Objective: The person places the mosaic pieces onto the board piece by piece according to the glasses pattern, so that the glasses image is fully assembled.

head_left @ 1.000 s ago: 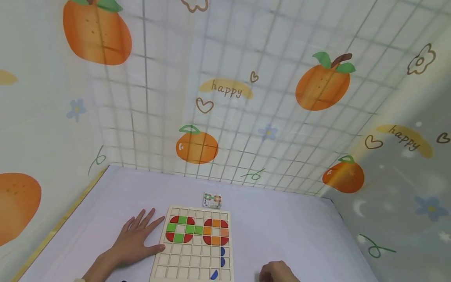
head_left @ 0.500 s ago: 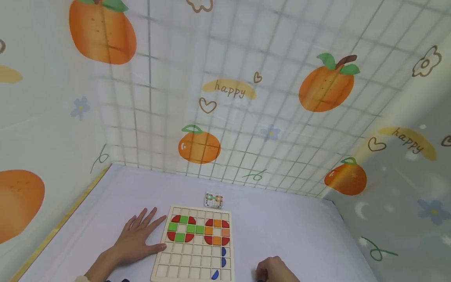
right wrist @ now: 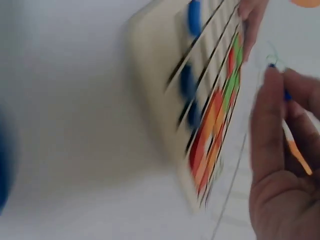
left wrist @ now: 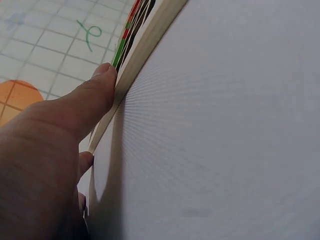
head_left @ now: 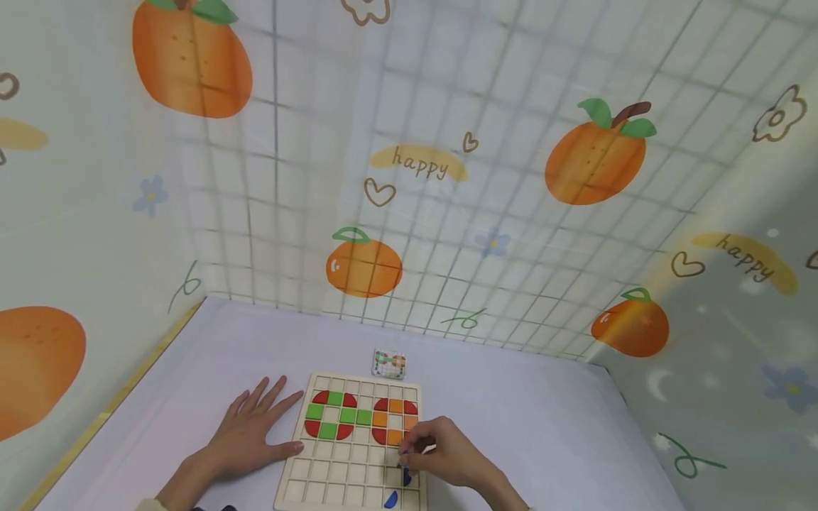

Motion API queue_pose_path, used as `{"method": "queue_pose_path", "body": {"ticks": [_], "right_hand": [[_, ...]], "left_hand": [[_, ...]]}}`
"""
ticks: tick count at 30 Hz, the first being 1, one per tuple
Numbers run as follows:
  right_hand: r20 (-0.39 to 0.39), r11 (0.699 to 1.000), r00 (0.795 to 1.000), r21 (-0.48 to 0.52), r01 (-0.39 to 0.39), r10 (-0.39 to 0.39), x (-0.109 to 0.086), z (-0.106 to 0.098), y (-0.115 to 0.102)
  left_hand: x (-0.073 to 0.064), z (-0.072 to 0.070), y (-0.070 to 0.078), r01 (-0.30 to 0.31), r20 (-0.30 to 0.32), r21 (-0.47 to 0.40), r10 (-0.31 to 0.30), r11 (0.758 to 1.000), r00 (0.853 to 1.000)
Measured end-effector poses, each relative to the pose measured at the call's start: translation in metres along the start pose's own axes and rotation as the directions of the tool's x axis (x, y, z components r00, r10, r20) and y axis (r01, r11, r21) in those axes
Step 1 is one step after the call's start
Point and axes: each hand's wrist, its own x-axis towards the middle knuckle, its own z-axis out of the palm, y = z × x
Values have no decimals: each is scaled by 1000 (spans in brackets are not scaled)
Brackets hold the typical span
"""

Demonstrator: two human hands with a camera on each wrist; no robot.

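A pale grid board (head_left: 326,470) lies on the table, with red and green pieces (head_left: 329,430) in a ring at its left and red and orange pieces (head_left: 380,419) in another at its right. Blue half-round pieces (right wrist: 194,18) sit along its right side. My left hand (head_left: 246,429) rests with fingers spread beside the board; in the left wrist view its thumb (left wrist: 95,102) touches the board's edge. Over the board's right side, my right hand (head_left: 447,451) pinches a small blue piece (right wrist: 287,95) between thumb and fingers; its shape is mostly hidden.
A small picture card (head_left: 389,363) with a similar coloured pattern lies just beyond the board. Fabric walls printed with oranges surround the white table (head_left: 524,411). A blurred blue thing (right wrist: 4,155) shows at the right wrist view's left edge.
My right hand has come up and left from the table at the board's right to above its right-hand cells. My left hand stays in place beside the board.
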Motion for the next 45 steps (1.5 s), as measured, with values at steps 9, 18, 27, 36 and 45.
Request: {"method": "queue_pose_path", "body": {"ticks": [9,18,27,36,45], "right_hand": [[-148,951,988,296,88,-46,52,25,-21],[-141,980,981,130,152,-133,75,42,-31],[-100,997,992,0,75,-74,88,69,-25],[-62,984,995,-164,63,-74,102,100,-30],[29,877,992,-464,123,-124,110,112,-36]], "left_hand": [[1,1,-1,-2,-5,11,2,1000,1000],[3,2,-2,-10,-24,30,10,1000,1000],[0,7,-6,-80,-69,5,81,997,994],[-2,8,-8,-142,-140,-2,140,990,980],[-2,10,-10,-160,-162,3,159,987,974]]}}
